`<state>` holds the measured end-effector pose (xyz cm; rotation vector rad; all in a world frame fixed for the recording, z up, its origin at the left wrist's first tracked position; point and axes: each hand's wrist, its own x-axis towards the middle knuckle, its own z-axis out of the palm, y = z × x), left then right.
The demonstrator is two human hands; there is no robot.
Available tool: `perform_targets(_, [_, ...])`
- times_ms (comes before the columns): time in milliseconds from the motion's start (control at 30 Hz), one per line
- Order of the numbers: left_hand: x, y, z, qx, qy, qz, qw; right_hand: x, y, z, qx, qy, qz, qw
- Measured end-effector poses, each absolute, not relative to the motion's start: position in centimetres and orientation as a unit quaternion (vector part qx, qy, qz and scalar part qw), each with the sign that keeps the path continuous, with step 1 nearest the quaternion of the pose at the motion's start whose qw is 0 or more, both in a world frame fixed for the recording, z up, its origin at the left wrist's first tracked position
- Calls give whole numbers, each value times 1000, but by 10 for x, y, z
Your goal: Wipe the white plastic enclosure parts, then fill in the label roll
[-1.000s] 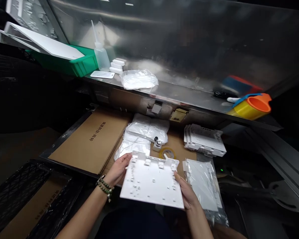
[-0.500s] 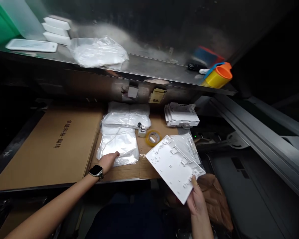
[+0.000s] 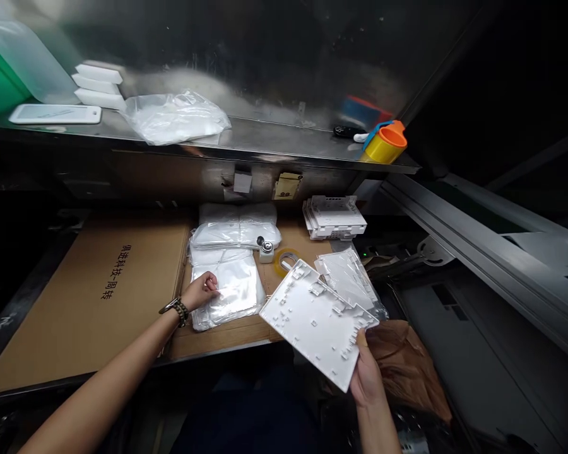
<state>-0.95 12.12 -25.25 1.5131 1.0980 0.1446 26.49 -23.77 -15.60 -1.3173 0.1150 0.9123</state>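
Note:
My right hand grips a white plastic housing panel by its near right corner, thumb on top. The panel is tilted, with small clips and ribs moulded on the face toward me. My left hand is over a stack of clear plastic bags, its fingers curled together at the top bag. Whether a bag edge is pinched in them is hidden. Behind the panel, a white piece in a clear bag lies at the table's right side.
A bundle of bags, a small white pot with a metal top and a tape roll lie behind. More white housings stand at the back right. A large cardboard sheet covers the left; a metal shelf runs above.
My left hand has drawn its fingers in and turned over the bags. The panel in my right hand has tilted a little. The view has shifted slightly.

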Motion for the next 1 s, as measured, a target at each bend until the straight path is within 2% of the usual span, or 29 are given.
perform_targets(200, [14, 85, -212, 699, 351, 125, 610, 215, -186, -158, -626, -67, 429, 648])
perform_targets(367, [29, 79, -182, 787, 299, 144, 520, 209, -175, -151, -633, -83, 393, 662])
perform_targets(567, [40, 74, -170, 859, 280, 75, 422, 230, -232, -143, -672, 0, 222, 707])
perform_targets(800, [65, 59, -171, 874, 254, 35, 414, 186, -244, -169, -747, -79, 117, 650])
perform_targets(1000, [70, 56, -168, 866, 258, 51, 424, 179, -235, -159, -769, -123, 70, 623])
